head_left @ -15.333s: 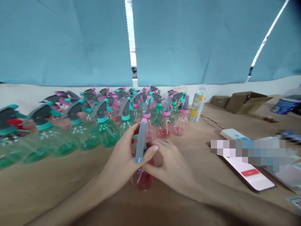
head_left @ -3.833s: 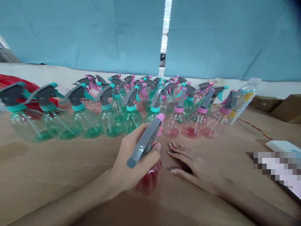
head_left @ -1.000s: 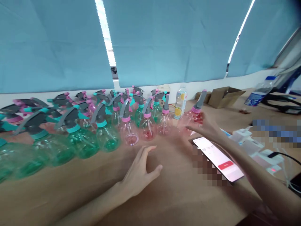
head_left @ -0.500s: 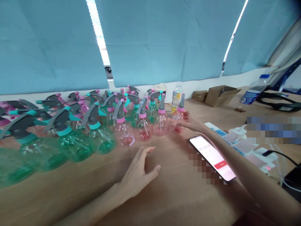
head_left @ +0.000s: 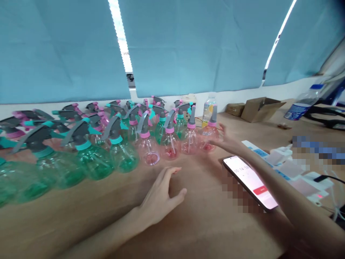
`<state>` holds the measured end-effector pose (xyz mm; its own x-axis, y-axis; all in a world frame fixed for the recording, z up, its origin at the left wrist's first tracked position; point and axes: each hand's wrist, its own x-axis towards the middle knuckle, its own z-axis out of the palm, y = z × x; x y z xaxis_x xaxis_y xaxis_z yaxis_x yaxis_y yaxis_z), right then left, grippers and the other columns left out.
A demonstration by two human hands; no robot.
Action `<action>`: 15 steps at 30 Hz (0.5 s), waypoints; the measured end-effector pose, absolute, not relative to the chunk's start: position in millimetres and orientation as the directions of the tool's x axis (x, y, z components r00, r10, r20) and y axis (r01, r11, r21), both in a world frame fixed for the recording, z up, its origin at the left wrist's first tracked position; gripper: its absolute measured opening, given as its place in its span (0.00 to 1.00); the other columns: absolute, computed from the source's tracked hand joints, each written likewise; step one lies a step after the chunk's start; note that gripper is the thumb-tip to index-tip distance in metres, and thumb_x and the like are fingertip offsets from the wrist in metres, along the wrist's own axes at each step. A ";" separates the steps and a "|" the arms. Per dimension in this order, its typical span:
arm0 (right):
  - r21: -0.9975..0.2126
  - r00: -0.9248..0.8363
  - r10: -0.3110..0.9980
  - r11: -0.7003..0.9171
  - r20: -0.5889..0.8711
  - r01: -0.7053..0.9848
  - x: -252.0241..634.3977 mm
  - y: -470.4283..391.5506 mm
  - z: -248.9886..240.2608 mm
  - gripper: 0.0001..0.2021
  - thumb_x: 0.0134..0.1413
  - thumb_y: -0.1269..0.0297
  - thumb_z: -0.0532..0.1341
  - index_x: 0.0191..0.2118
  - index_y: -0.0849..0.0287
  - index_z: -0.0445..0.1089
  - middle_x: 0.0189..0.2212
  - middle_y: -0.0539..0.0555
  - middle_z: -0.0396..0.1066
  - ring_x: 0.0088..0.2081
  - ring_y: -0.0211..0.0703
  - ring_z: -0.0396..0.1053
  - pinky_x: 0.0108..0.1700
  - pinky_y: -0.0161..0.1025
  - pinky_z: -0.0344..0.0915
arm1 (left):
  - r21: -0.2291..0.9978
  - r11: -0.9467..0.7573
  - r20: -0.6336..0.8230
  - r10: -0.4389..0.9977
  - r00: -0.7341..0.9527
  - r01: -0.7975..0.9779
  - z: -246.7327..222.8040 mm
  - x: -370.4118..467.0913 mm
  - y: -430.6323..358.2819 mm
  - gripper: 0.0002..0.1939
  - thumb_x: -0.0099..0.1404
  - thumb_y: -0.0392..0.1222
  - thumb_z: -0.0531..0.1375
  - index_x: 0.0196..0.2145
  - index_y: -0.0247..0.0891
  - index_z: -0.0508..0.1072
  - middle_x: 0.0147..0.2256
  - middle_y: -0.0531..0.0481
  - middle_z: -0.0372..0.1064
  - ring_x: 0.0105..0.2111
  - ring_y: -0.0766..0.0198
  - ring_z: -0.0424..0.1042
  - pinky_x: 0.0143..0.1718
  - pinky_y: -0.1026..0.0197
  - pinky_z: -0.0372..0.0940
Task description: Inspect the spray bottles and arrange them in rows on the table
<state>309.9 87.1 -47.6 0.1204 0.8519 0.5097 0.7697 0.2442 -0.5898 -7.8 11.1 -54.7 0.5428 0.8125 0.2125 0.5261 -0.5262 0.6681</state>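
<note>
My left hand (head_left: 164, 196) is over the tabletop in front of the bottle rows, thumb and fingers apart and holding nothing. My right hand (head_left: 228, 138) reaches to the pink spray bottle (head_left: 208, 139) at the right end of the front row. Its thumb and fingers are spread beside the bottle's right side, and whether a fingertip touches it I cannot tell. Next to it in line stand more clear pink spray bottles, the nearest one (head_left: 191, 142) close by. Farther left, green spray bottles (head_left: 124, 158) with grey and turquoise trigger heads continue the row.
A lit phone (head_left: 249, 180) showing a timer lies beneath my right forearm. A power strip (head_left: 277, 163) with chargers is to its right. Behind stand a drink bottle (head_left: 208, 108), an open cardboard box (head_left: 260, 109) and a blue-capped bottle (head_left: 303, 102). A blue curtain (head_left: 172, 46) hangs at the back.
My right hand's fingers have opened and drawn slightly away from the end pink spray bottle. My left hand keeps its pose. The view has shifted, so the scene sits a little farther right.
</note>
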 end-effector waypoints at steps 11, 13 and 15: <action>-0.547 -0.006 0.792 0.427 0.610 0.720 169.2 -13.4 9.7 0.29 0.54 0.50 0.61 0.59 0.53 0.56 0.56 0.62 0.64 0.56 0.60 0.63 0.53 0.59 0.64 | 0.625 -0.452 0.256 0.889 0.380 0.636 -45.5 -98.0 -11.9 0.13 0.65 0.38 0.55 0.47 0.47 0.64 0.47 0.50 0.69 0.44 0.55 0.70 0.46 0.50 0.65; -0.531 -0.095 0.811 0.461 0.578 0.711 135.7 -16.7 10.7 0.24 0.55 0.51 0.60 0.55 0.51 0.59 0.53 0.59 0.67 0.54 0.59 0.66 0.52 0.59 0.65 | 0.620 -0.427 0.255 0.903 0.345 0.659 -42.2 -120.0 -20.1 0.10 0.66 0.39 0.54 0.45 0.47 0.66 0.44 0.51 0.70 0.42 0.56 0.72 0.44 0.52 0.66; -0.547 -0.232 0.832 0.515 0.504 0.660 102.6 -17.9 7.1 0.21 0.57 0.54 0.59 0.55 0.50 0.59 0.52 0.56 0.68 0.53 0.56 0.67 0.52 0.56 0.66 | 0.619 -0.406 0.257 0.914 0.314 0.672 -38.4 -143.0 -29.6 0.09 0.66 0.40 0.53 0.44 0.47 0.67 0.43 0.52 0.71 0.41 0.56 0.72 0.42 0.54 0.67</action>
<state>102.6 -17.9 7.1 -0.2316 0.8320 0.5041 0.6604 0.5150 -0.5465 -143.0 -29.6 -38.4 0.3143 0.9138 0.2574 0.6723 -0.4057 0.6193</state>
